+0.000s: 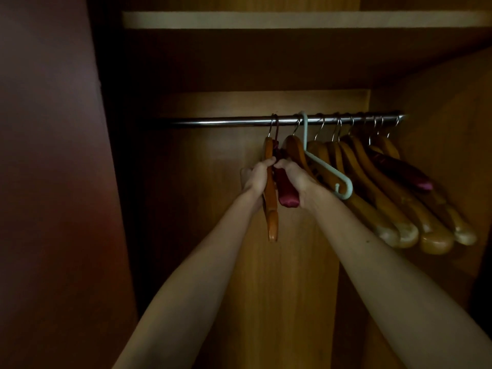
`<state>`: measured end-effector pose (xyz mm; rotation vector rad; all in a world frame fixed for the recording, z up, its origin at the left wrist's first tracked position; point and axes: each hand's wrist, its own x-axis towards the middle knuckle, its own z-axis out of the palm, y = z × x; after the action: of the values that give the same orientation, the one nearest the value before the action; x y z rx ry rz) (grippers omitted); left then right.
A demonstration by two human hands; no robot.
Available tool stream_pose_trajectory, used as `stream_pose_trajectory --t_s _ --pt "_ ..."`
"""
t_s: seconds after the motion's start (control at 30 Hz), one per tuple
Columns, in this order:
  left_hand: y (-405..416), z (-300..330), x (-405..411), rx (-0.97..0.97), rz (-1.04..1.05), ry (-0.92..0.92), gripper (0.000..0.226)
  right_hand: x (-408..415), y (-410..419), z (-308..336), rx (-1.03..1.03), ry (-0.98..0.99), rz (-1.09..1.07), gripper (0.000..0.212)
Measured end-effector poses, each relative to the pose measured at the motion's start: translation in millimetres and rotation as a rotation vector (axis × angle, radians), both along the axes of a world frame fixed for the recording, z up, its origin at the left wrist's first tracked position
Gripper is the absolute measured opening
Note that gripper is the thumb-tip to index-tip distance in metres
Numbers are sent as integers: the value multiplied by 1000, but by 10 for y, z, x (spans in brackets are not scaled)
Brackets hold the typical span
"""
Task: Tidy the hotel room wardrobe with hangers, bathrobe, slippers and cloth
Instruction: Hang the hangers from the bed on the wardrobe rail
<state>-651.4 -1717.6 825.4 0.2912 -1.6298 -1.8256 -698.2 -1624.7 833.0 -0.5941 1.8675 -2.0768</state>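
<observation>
Inside a dim wooden wardrobe; both bare arms reach up to the rail [239,120]. Left hand [257,174] grips a thin wood hanger [271,198], fingers curled round its upper part. It is orange-brown and glossy, seen nearly edge-on, hanging straight down by a metal hook on the rail, its lower end well below the wrist. Right hand [294,174] grips a padded hanger [287,193] covered in shiny maroon satin, rounded at its end, hook also over the rail. The two hands touch at the fingertips, the two hangers just beside each other between them.

Just right of the right hand: another wood hanger, then a pale mint plastic hanger [326,166], slim, with a small notch hook at its curled tip, slanting down to the right. Further right, a close-packed row of thick wood hangers [394,209], honey-coloured with pale rounded ends, all fanned down to the right. A second maroon satin hanger [404,171] lies among them near the far end.

Above the hands, a pale shelf edge [292,20].
</observation>
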Motion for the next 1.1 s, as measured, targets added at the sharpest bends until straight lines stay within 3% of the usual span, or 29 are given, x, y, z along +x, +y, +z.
stream_pose_trajectory --t_s 0.17,0.3,0.4,0.47,0.57,0.63,0.73,0.83,1.0,1.1 --pt "-16 -107 110 -64 -24 -67 31 112 36 -161 -99 17 -25 21" --pt "66 -502 185 -81 12 -22 58 234 129 -641 -111 71 -141 48" --pt "159 -1048 203 12 226 104 39 425 262 -1174 -57 74 -213 39" --pt "230 -1490 278 -21 308 84 22 569 367 -1592 37 68 -246 30" --pt "315 -2314 385 -19 149 -131 11 729 556 -2399 244 70 -234 23" --pt "358 -2936 500 -57 -32 -409 13 800 706 -3008 410 7 -248 23" --pt "440 -3852 823 -128 -284 -816 15 966 948 -3900 650 -188 -225 21" --pt "572 -4630 1191 -113 -469 -1083 11 1284 1267 -4774 767 -379 -226 17" --pt "897 -5510 1692 -238 -714 -1338 8 2239 1939 -5770 836 -679 -332 17" --pt "1142 -5875 1954 -429 -888 -1384 16 2853 2299 -6168 815 -865 -450 20"
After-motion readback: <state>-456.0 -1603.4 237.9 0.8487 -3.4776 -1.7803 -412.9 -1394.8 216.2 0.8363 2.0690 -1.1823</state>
